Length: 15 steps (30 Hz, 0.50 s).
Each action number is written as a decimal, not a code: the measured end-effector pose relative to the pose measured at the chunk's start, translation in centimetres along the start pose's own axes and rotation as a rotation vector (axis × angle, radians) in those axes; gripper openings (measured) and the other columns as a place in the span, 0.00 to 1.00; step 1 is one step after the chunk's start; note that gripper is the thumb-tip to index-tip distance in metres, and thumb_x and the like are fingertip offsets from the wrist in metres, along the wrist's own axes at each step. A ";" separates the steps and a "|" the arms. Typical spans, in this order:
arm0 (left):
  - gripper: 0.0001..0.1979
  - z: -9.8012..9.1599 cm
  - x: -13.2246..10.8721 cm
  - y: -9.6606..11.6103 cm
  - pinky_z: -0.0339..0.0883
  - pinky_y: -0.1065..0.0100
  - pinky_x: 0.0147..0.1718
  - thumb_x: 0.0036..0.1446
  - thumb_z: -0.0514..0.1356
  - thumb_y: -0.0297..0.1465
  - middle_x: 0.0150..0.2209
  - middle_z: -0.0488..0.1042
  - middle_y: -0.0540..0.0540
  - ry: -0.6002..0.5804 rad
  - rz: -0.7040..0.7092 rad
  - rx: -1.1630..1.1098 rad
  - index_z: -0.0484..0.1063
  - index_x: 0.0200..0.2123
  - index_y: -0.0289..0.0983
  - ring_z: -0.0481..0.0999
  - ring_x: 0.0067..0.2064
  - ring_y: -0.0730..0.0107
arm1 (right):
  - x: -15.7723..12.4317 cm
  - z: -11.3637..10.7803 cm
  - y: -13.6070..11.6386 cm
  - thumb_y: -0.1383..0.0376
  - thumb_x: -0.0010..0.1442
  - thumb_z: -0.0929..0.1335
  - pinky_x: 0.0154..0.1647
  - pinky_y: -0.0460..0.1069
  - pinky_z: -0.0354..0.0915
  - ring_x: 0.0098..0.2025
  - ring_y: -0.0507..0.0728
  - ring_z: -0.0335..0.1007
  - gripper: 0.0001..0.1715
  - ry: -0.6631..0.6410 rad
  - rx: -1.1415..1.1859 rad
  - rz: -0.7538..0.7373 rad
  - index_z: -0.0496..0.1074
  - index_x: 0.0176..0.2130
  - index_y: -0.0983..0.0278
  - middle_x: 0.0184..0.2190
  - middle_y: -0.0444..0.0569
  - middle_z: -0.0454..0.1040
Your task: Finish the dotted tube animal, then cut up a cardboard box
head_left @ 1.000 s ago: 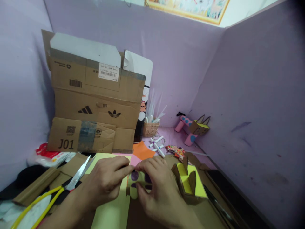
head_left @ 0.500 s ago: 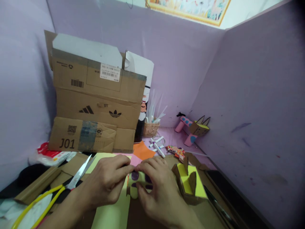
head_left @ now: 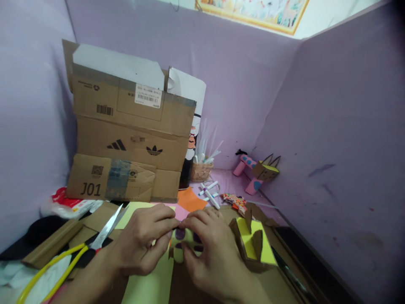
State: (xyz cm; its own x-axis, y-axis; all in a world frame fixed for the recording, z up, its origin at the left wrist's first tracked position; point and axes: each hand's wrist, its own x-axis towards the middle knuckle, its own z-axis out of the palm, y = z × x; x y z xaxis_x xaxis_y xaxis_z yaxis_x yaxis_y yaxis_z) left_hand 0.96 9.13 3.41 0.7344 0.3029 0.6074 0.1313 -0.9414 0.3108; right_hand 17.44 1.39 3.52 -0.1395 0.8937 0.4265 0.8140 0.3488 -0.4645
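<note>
Between my two hands is a small pale-yellow paper piece with purple spots point(head_left: 179, 245), probably rolled, with a rounded lower part. My right hand point(head_left: 209, 242) curls round it from the right, fingers on top and thumb at the front. My left hand point(head_left: 145, 240) is closed at its upper left edge, fingertips meeting those of my right hand. What the left fingertips pinch is largely hidden. Under my hands lies a sheet of pale-yellow paper point(head_left: 148, 285). To the right sits a cardboard piece with a yellow top and two upright ears point(head_left: 255, 249).
Yellow-handled scissors point(head_left: 76, 253) lie spread at left. A large cardboard sheet point(head_left: 129, 126) leans on the back wall. Behind my hands are orange paper point(head_left: 191, 199), several markers point(head_left: 209, 195) and a basket of sticks point(head_left: 201, 171). A pink, blue-spotted paper animal point(head_left: 255, 171) stands back right.
The hands hold nearly the same pose on the spotted paper. My left thumb has shifted slightly upward and right; the whole view has moved a little.
</note>
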 end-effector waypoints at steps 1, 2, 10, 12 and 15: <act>0.13 0.0 0.0 0.1 0.64 0.68 0.30 0.53 0.48 0.22 0.31 0.71 0.44 0.003 -0.033 -0.039 0.71 0.37 0.35 0.70 0.33 0.69 | 0.0 0.0 0.0 0.70 0.48 0.66 0.39 0.54 0.54 0.37 0.58 0.61 0.13 -0.007 -0.004 0.003 0.68 0.36 0.60 0.34 0.47 0.69; 0.13 0.0 0.1 0.2 0.64 0.68 0.31 0.54 0.48 0.23 0.32 0.71 0.44 0.005 -0.077 -0.086 0.71 0.36 0.35 0.70 0.34 0.69 | 0.0 -0.1 -0.1 0.70 0.48 0.66 0.38 0.54 0.54 0.36 0.58 0.61 0.12 -0.015 -0.006 0.005 0.68 0.36 0.60 0.34 0.47 0.69; 0.11 0.3 0.1 0.0 0.64 0.73 0.24 0.58 0.51 0.34 0.26 0.71 0.50 0.090 -0.550 -0.359 0.70 0.37 0.37 0.70 0.27 0.73 | 0.1 -0.1 -0.2 0.72 0.48 0.65 0.39 0.54 0.53 0.36 0.58 0.60 0.11 -0.015 0.003 0.020 0.67 0.34 0.60 0.34 0.46 0.69; 0.15 0.5 0.0 -0.3 0.63 0.74 0.22 0.58 0.50 0.36 0.24 0.70 0.51 0.145 -0.634 -0.408 0.67 0.46 0.37 0.69 0.24 0.74 | 0.0 0.0 -0.1 0.71 0.47 0.65 0.39 0.54 0.54 0.36 0.58 0.60 0.11 -0.003 0.016 0.033 0.66 0.34 0.60 0.33 0.46 0.69; 0.24 0.6 0.1 -0.8 0.60 0.75 0.18 0.58 0.50 0.38 0.24 0.71 0.51 0.203 -0.776 -0.435 0.56 0.56 0.37 0.67 0.21 0.75 | -0.1 0.1 0.1 0.72 0.46 0.66 0.36 0.54 0.55 0.36 0.58 0.60 0.14 0.046 0.052 0.092 0.64 0.36 0.61 0.33 0.47 0.69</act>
State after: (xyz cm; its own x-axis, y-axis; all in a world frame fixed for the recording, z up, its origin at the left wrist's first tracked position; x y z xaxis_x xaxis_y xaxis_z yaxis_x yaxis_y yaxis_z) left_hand 1.31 9.82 2.82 0.4077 0.8869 0.2172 0.2468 -0.3360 0.9089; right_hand 17.43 1.37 3.34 -0.0389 0.9090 0.4149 0.7917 0.2814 -0.5423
